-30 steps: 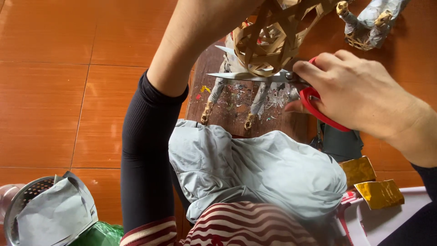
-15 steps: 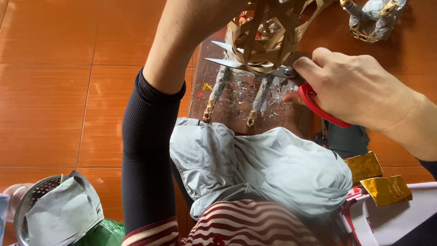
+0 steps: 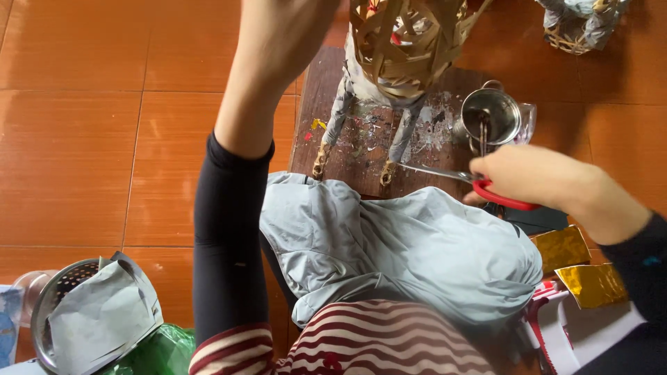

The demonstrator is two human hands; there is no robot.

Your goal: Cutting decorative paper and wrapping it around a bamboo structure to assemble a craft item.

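1. The right hand (image 3: pixel 535 177) is gripping red-handled scissors (image 3: pixel 479 184), blades lying nearly flat and pointing toward the paper-wrapped legs (image 3: pixel 401 135) of a woven bamboo figure (image 3: pixel 403 42). The figure is standing on a paint-spattered wooden counter (image 3: pixel 319 104) just ahead of the person's grey-clothed lap (image 3: pixel 389 243).
2. The left hand is rising out of the top of the view; only the forearm and black sleeve (image 3: pixel 229 236) are showing, so I cannot tell whether it is holding the figure or hanging open.
3. Risk, as I judge it: the blade tips are passing close to the near leg and could be nicking its wrapping if the hand drifts left.
4. The metal cup (image 3: pixel 492 114) is standing just beyond the right hand, so a backward swing of the wrist could be knocking it over.
5. Compared with a second ago, the scissors are now lying lower and nearer the lap rather than up against the bamboo body, and the cup, then covered by the hand, is showing.
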